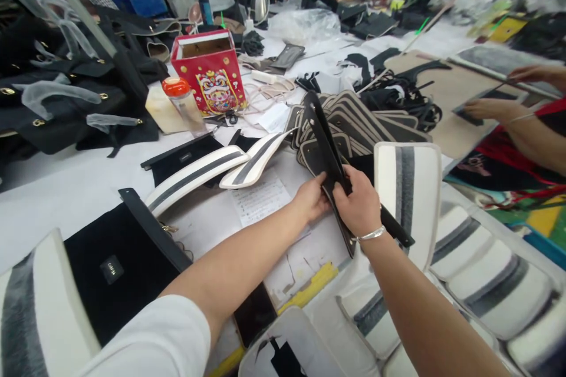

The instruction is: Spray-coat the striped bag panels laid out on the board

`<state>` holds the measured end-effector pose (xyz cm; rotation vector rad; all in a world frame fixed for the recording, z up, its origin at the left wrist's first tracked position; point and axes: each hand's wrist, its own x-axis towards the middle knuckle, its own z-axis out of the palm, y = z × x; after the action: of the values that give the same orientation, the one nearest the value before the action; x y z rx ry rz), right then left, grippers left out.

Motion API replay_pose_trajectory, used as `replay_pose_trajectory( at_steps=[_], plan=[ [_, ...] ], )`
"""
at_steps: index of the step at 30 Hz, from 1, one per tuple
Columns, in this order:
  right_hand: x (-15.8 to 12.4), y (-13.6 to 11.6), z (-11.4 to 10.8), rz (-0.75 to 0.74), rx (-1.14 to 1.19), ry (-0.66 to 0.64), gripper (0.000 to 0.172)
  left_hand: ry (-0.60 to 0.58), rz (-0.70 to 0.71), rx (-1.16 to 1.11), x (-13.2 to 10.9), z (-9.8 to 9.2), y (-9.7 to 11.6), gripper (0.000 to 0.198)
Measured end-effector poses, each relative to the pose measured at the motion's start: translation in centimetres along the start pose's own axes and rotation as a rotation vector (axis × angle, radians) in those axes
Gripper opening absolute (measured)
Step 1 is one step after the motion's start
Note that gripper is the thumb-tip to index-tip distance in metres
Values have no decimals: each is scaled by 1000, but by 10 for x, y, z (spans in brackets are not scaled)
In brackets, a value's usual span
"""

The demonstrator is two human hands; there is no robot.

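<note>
Both of my hands are closed on a black bag panel (322, 144) with smooth leather-like edge strips, held up on edge over the table. My left hand (313, 197) pinches its near-left side. From the other side my right hand (360, 203) grips it, thumb on the dark surface. Just behind is a stack of dark panels with pale edges (362, 115). Right of my right hand stands a white padded panel with a grey stripe (422, 200). Two curved white striped pieces (198, 175) lie to the left, near a black bag panel with a small label (104, 256).
A red box (207, 73) and an orange-lidded jar (186, 103) stand at the back left. Black bags with wrapped handles (57, 100) crowd the left. Several white padded panels (486, 265) fill the right front. Another person's hands (497, 109) work at the right.
</note>
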<state>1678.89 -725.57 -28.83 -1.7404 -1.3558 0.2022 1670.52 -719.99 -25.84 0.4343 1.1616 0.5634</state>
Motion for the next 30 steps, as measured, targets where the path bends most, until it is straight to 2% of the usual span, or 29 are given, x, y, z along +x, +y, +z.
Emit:
replay_pose_trajectory(
  at_steps=[4, 8, 11, 13, 14, 15, 16, 17, 18, 19, 20, 22, 24, 25, 26, 30],
  plan=[
    [4, -2, -7, -18, 106, 38, 39, -103, -54, 25, -24, -7, 6, 28],
    [7, -5, -5, -15, 142, 56, 38, -145, 5, 249, -26, -12, 17, 19],
    [4, -11, 5, -31, 77, 1, 34, -104, 70, 798, -36, -12, 31, 16],
    [-3, -16, 16, -69, -12, -86, 34, -119, 87, 1204, -57, -12, 46, 5],
    [-7, -19, 22, -93, -63, -142, 35, -178, 67, 1357, -71, -12, 58, 14],
    [-11, -23, 28, -118, -111, -194, 38, -292, 47, 1520, -85, -12, 74, 22],
    [-15, -26, 34, -137, -148, -238, 39, -455, -21, 1678, -98, -13, 93, 22],
    [-18, -30, 39, -145, -169, -262, 40, -554, -124, 1757, -109, -15, 117, 17],
    [-20, -33, 43, -145, -183, -273, 40, -508, -143, 1758, -115, -19, 143, 17],
    [-21, -37, 46, -141, -186, -268, 38, -384, -87, 1769, -117, -26, 172, 20],
    [-23, -41, 48, -144, -181, -247, 37, -174, 76, 1807, -113, -35, 201, 22],
    [-26, -50, 47, -199, -153, -187, 33, 325, 386, 1960, -92, -59, 255, 17],
    [-33, -61, 43, -319, -77, -149, 29, 671, 489, 2138, -61, -88, 292, 21],
    [-38, -68, 41, -381, -27, -157, 28, 774, 467, 2166, -45, -103, 303, 27],
    [-44, -73, 38, -427, 19, -188, 28, 821, 434, 2185, -29, -116, 309, 35],
    [-72, -86, 30, -425, 83, -345, 32, 806, 331, 2171, 20, -151, 312, 56]
  ],
)
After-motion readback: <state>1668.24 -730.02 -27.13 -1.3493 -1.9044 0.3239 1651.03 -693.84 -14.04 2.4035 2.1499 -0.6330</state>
